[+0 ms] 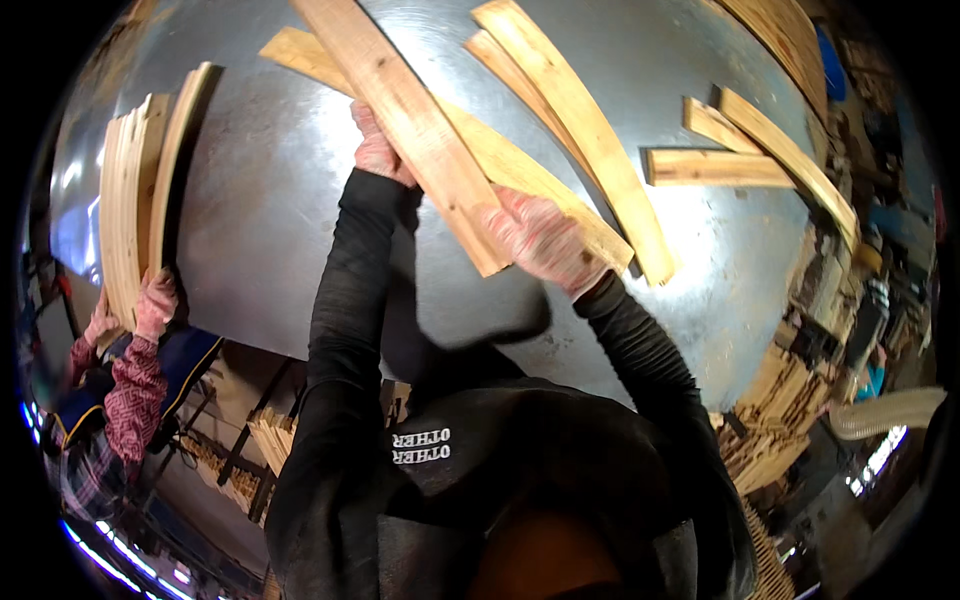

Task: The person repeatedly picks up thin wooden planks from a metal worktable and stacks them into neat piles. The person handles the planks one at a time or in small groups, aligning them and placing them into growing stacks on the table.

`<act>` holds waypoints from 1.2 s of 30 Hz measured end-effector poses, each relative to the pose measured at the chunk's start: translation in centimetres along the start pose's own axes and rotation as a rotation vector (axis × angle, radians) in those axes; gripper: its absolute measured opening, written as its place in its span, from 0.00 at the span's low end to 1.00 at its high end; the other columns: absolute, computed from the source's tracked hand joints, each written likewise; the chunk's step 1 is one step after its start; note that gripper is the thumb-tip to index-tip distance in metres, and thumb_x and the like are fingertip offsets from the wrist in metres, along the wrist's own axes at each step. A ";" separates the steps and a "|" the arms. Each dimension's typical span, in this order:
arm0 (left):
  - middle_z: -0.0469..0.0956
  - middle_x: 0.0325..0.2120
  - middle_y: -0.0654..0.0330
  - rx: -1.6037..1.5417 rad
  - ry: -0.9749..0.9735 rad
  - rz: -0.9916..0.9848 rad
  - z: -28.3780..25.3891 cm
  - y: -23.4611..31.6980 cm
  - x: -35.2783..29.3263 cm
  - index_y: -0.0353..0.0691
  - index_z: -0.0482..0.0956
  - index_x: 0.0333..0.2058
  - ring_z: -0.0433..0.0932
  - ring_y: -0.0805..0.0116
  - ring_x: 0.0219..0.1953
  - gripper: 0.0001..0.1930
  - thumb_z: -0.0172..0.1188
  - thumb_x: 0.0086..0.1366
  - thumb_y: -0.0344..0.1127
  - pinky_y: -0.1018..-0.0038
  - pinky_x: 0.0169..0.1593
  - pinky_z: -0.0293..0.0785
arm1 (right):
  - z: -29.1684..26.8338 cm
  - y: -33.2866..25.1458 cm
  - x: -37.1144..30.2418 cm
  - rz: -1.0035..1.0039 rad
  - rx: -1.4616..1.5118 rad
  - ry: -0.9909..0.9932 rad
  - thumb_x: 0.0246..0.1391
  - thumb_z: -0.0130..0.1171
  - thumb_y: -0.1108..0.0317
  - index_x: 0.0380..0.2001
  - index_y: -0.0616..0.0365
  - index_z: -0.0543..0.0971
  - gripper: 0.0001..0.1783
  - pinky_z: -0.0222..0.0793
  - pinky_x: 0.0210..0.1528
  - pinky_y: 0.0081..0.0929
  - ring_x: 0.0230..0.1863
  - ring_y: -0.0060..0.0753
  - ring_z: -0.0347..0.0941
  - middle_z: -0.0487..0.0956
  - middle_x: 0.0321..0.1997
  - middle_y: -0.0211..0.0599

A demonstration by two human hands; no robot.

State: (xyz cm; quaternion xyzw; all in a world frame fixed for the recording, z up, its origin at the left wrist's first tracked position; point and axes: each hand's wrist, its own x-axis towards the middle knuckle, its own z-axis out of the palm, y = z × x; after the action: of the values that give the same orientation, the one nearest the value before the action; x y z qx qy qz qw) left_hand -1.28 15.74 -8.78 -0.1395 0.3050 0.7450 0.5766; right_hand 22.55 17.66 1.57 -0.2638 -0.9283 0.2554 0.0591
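Note:
A long flat wooden plank (pixel 410 120) is held at a slant above the grey metal tabletop (pixel 250 200). My left hand (pixel 378 148), in a pinkish knitted glove, grips its left edge, the fingers partly hidden beneath. Near the plank's lower end, my right hand (pixel 545 238), gloved alike, is closed on its right edge. Under the held plank, a paler wooden board (pixel 520 168) lies crosswise on the metal, running from upper left to lower right. Just right of it, a long yellowish board (pixel 590 130) rests against a narrower strip (pixel 520 85).
On the left, a co-worker's gloved hands (pixel 155 302) hold a bundle of upright strips (pixel 130 200). Several short wooden pieces (pixel 720 168) lie at the table's right. Stacked lumber (pixel 775 420) and a ribbed hose (pixel 885 415) are beyond the right edge.

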 end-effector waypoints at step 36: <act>0.62 0.61 0.36 2.050 0.163 0.083 2.5 -2.1 -6.8 0.36 0.43 0.69 0.65 0.46 0.63 0.57 0.54 0.55 0.72 0.58 0.64 0.62 | 7.8 2.5 2.5 0.546 0.621 -0.056 0.56 0.54 0.41 0.51 0.67 0.73 0.37 0.69 0.54 0.39 0.52 0.57 0.74 0.77 0.47 0.61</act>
State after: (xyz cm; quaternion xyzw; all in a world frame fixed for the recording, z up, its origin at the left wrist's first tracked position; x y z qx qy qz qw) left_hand 3.13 12.31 -3.66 0.3799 0.8371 0.1345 0.3699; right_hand 19.66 17.32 -6.47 -0.4629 -0.7042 0.5369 0.0406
